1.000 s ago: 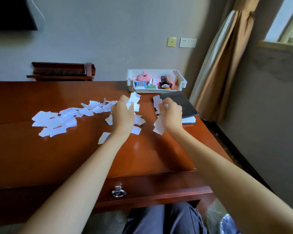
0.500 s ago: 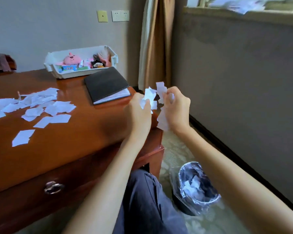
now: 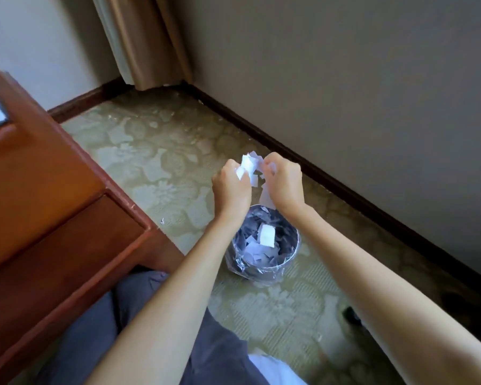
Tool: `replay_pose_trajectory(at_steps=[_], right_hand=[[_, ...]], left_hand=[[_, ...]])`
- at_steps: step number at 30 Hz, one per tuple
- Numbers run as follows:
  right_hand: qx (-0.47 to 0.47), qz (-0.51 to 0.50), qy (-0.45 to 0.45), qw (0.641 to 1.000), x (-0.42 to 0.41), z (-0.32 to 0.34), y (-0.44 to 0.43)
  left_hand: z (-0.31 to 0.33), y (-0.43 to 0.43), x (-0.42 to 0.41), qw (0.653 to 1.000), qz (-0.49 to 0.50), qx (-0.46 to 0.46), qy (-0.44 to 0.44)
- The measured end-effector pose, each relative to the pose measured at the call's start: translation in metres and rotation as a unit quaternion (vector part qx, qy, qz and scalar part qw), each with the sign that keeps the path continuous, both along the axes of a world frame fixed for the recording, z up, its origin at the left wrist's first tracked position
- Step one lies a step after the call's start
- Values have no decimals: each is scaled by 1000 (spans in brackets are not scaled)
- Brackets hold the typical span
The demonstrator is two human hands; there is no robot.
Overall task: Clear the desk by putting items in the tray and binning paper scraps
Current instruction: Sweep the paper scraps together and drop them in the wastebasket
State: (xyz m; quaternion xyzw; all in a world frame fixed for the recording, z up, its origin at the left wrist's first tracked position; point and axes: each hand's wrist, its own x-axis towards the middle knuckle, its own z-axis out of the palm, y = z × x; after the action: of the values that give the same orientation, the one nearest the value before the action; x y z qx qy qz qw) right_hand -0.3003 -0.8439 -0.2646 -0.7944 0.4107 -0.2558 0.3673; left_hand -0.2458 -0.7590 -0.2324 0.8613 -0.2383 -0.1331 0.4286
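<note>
My left hand (image 3: pixel 232 187) and my right hand (image 3: pixel 284 181) are held close together above the floor, both closed around a bunch of white paper scraps (image 3: pixel 250 168). Some scraps stick up between the hands and one hangs below my right hand. Directly under them stands a small round bin (image 3: pixel 263 270) lined with a clear plastic bag, with several white scraps (image 3: pixel 266 237) lying inside. The desk top, the tray and the remaining scraps are out of view.
The wooden desk (image 3: pixel 39 207) with its drawer front fills the left side. A wall with a dark skirting board (image 3: pixel 345 190) runs along the right, a beige curtain (image 3: pixel 147 43) hangs in the corner, and patterned carpet (image 3: pixel 161 151) surrounds the bin. My grey-trousered legs (image 3: pixel 139 334) are at the bottom.
Both hands carried the scraps off the desk, to the right and down, and now hover over the bin. My view turned from the desk top down to the floor.
</note>
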Motion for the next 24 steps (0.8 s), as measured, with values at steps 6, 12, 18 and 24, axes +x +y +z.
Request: replay_pose_trajectory(at_steps=[6,12,18,24], right_hand=[[50,-4,125,991,2,-85,-39],[111,20,243,963,-4,-160,-57],[183,43,341,921,-12,-227,-57],[236,54,370,897,-14,-258,-54]], left_hand=[[-71,-44,18,987,-28,147,63],[-146,-60,22,950,-69,280,119],[-208,-64,17,912,-97,343,203],[-241,-69,13,889,-117,376,234]])
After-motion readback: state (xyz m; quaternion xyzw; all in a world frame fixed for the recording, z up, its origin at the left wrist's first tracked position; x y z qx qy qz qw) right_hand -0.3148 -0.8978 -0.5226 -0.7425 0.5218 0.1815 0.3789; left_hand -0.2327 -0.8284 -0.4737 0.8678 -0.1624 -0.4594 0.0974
